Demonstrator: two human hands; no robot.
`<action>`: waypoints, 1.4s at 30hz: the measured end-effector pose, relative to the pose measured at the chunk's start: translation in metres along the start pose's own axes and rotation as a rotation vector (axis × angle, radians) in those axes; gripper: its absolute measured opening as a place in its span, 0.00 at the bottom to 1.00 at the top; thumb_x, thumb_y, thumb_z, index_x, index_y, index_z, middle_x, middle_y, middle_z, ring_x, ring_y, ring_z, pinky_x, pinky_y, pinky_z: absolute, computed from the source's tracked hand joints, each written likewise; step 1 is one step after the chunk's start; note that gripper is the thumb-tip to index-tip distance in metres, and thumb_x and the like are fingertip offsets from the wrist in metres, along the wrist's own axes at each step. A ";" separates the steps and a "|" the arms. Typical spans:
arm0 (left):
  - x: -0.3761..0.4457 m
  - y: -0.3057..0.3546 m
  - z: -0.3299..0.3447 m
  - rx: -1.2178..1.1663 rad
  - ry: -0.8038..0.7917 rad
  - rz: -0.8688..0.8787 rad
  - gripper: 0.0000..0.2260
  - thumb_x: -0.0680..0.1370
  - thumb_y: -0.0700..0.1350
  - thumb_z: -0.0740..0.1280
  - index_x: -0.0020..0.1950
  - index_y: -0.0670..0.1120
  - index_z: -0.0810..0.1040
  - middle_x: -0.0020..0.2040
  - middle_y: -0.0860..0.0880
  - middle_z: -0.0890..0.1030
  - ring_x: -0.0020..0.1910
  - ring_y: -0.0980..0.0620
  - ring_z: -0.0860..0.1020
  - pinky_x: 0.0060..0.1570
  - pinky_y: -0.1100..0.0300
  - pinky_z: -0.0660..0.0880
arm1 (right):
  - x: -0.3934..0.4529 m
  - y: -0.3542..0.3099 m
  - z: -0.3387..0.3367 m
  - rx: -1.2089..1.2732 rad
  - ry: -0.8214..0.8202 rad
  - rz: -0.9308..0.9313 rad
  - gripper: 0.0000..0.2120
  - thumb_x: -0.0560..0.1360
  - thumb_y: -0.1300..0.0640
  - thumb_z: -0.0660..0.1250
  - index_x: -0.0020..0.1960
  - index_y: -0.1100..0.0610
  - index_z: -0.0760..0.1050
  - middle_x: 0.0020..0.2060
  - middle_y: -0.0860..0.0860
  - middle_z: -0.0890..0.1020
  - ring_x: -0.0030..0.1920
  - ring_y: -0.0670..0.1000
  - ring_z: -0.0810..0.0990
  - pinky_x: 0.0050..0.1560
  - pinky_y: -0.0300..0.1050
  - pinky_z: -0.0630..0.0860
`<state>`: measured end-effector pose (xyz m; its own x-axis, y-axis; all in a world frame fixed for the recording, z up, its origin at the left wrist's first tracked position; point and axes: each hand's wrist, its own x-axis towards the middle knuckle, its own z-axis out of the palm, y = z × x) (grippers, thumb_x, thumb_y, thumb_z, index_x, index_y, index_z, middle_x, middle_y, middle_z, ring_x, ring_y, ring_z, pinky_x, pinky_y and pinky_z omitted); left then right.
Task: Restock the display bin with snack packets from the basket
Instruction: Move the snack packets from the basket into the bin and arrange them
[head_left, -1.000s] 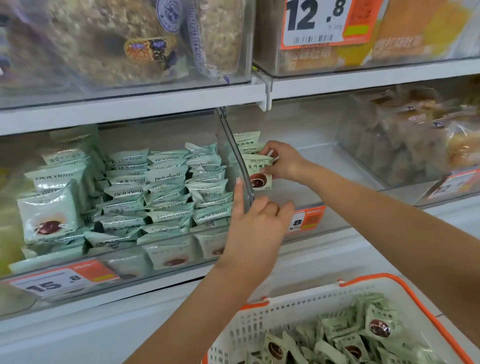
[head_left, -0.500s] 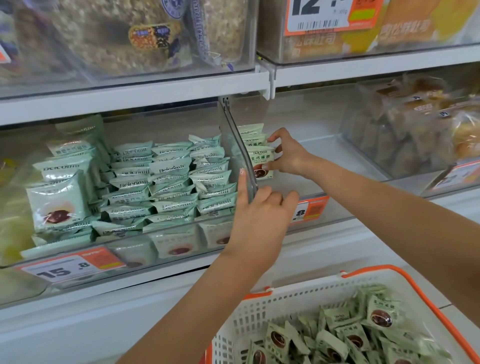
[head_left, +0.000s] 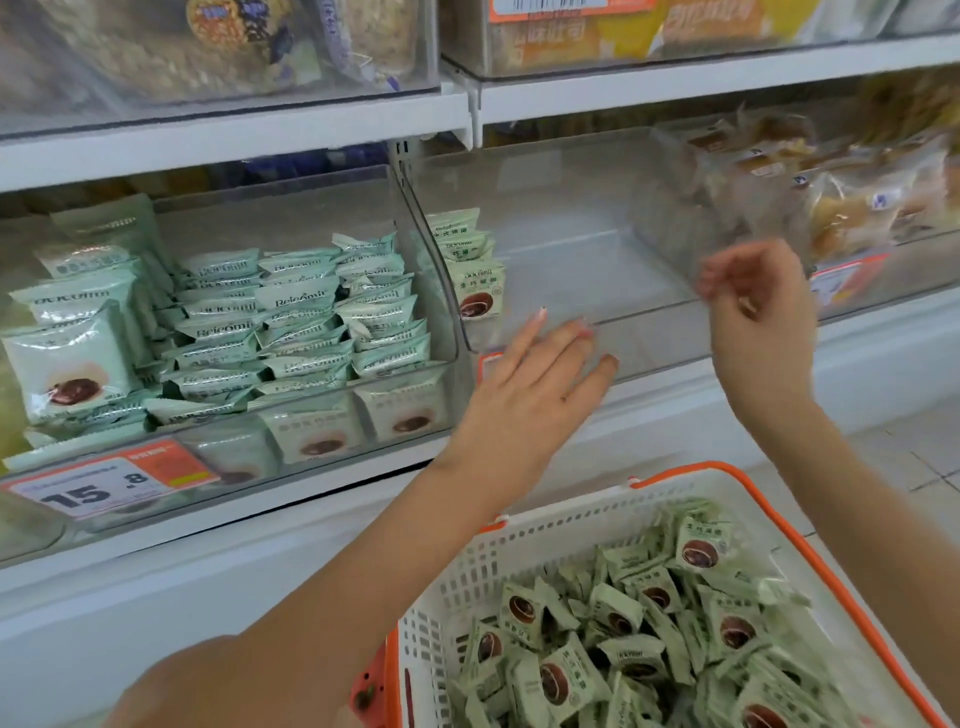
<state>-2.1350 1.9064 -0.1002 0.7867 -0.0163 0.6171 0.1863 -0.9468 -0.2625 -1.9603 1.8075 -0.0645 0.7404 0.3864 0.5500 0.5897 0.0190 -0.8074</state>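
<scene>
Both hands have pulled back from the display bin (head_left: 597, 249) since a moment ago: the right hand (head_left: 761, 317), which had been setting a packet against the divider, now hangs blurred before the bin's front wall, fingers loosely curled around nothing. The left hand (head_left: 530, 384) has left the divider and lies flat and spread at the front lip, holding nothing. A short row of snack packets (head_left: 475, 270) stands in the bin's left corner, clear of both hands. More packets fill the basket (head_left: 524, 545) below.

Both empty hands, left (head_left: 524, 384) and right (head_left: 758, 322), before clear display bin (head_left: 649, 332) above packet-filled basket (head_left: 519, 551)
</scene>
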 end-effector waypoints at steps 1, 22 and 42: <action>-0.004 0.010 0.004 -0.026 -0.013 0.049 0.18 0.71 0.33 0.60 0.60 0.41 0.77 0.58 0.42 0.79 0.65 0.42 0.70 0.73 0.47 0.51 | -0.026 0.021 -0.018 -0.079 0.014 0.043 0.16 0.72 0.71 0.58 0.44 0.50 0.71 0.39 0.44 0.78 0.42 0.44 0.77 0.45 0.36 0.73; -0.099 0.169 0.040 -0.494 -1.049 -0.118 0.17 0.75 0.38 0.64 0.63 0.46 0.72 0.52 0.47 0.78 0.56 0.47 0.74 0.75 0.48 0.49 | -0.242 0.146 -0.138 -1.111 -0.768 0.663 0.30 0.72 0.69 0.63 0.70 0.55 0.57 0.45 0.52 0.77 0.40 0.51 0.77 0.36 0.45 0.77; -0.023 0.115 -0.038 -0.460 -0.686 -0.135 0.41 0.67 0.62 0.73 0.73 0.48 0.59 0.66 0.52 0.67 0.62 0.52 0.71 0.52 0.57 0.70 | -0.145 0.012 -0.105 0.121 -0.665 0.640 0.10 0.71 0.54 0.73 0.51 0.53 0.79 0.39 0.53 0.84 0.36 0.48 0.83 0.37 0.41 0.79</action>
<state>-2.1542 1.7860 -0.1159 0.9863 0.1650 -0.0062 0.1628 -0.9657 0.2022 -2.0269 1.6549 -0.1311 0.5539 0.8049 -0.2129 0.0680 -0.2986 -0.9520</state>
